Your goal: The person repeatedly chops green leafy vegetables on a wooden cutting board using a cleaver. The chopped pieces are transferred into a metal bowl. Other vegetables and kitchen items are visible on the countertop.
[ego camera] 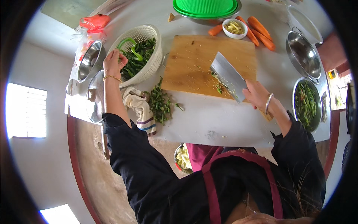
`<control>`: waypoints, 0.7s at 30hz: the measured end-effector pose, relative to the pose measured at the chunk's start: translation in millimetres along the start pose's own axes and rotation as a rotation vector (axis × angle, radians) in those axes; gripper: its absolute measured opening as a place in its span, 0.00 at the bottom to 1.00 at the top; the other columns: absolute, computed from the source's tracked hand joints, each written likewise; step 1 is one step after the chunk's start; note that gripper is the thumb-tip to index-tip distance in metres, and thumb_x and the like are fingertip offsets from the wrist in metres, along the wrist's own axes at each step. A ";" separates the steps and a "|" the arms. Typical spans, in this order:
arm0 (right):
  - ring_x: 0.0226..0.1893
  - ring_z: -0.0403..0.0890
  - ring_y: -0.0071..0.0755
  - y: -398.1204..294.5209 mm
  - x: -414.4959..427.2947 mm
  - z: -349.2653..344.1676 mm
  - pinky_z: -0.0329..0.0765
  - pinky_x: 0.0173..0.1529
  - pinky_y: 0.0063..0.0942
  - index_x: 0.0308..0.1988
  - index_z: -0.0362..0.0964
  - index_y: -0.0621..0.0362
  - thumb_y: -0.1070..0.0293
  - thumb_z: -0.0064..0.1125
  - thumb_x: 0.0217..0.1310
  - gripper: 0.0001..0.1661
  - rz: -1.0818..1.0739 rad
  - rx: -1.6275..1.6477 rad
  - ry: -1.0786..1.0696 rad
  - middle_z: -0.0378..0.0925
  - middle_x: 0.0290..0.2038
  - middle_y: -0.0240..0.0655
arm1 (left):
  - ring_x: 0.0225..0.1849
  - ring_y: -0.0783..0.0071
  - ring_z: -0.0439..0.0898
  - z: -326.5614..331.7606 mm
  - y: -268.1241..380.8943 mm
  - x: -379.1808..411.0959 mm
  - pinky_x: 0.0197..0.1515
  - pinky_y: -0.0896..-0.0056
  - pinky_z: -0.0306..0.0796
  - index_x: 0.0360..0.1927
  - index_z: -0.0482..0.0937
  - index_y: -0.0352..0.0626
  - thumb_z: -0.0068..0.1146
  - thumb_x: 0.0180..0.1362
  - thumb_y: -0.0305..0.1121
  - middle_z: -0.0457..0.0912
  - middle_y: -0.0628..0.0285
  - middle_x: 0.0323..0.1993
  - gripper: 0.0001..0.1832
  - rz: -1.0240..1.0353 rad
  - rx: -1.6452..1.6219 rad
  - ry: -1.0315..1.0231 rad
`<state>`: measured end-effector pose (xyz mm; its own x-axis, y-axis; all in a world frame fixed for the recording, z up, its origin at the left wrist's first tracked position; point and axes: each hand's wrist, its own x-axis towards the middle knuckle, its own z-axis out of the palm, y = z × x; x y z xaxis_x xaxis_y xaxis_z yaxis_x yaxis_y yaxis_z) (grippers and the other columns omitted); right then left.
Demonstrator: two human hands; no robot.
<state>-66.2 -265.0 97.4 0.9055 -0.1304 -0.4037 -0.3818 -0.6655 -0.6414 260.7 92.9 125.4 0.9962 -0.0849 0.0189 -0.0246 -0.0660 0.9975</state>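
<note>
My left hand (pixel 114 62) is over the near-left rim of a cream plastic colander (pixel 159 47), its fingers closed on a long, curved green pepper (pixel 127 40). Dark green peppers or leaves (pixel 142 53) lie beneath it in the colander. My right hand (pixel 258 91) grips the handle of a cleaver (pixel 228 74). Its broad steel blade is over the right part of a wooden cutting board (pixel 193 60), tilted, with pale seeds and green bits along its lower edge. Seeds are scattered over the board. A pile of green stem ends (pixel 160 105) lies off the board's near-left corner.
A striped cloth (pixel 141 112) lies by the colander. Behind the board are carrots (pixel 260 26), a white bowl (pixel 235 35) of cut pieces and a green basket (pixel 207 7). Steel bowls (pixel 303 53) line the right; one pan (pixel 307 105) holds cut greens. A glass lid (pixel 95 98) sits left.
</note>
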 end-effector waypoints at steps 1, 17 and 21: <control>0.10 0.73 0.36 5.0 2.0 2.9 0.71 0.19 0.34 0.33 0.60 0.71 0.69 0.39 0.58 0.12 -0.003 0.009 0.004 0.70 0.16 0.44 | 0.22 0.77 0.74 -0.9 -3.2 -2.8 0.26 0.75 0.74 0.38 0.75 0.40 0.49 0.60 0.31 0.74 0.65 0.23 0.07 0.015 -0.140 -0.029; 0.09 0.71 0.34 8.7 11.6 7.3 0.69 0.16 0.32 0.29 0.59 0.69 0.72 0.41 0.54 0.09 -0.019 0.189 -0.062 0.68 0.16 0.40 | 0.32 0.75 0.75 119.1 -84.5 -134.4 0.37 0.71 0.70 0.46 0.79 0.51 0.55 0.51 0.27 0.81 0.64 0.34 0.17 0.453 0.621 0.265; 0.08 0.70 0.31 13.3 12.5 4.7 0.67 0.15 0.29 0.26 0.57 0.66 0.69 0.42 0.56 0.11 -0.047 0.165 0.035 0.66 0.11 0.36 | 0.29 0.81 0.73 94.5 -68.6 -111.4 0.31 0.79 0.68 0.49 0.76 0.41 0.50 0.57 0.27 0.80 0.63 0.32 0.15 0.270 0.070 0.475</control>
<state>-60.8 -272.0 80.9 0.9280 -0.1292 -0.3494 -0.3611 -0.5423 -0.7586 143.5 13.0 48.5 0.8814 0.3492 0.3182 -0.2736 -0.1718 0.9464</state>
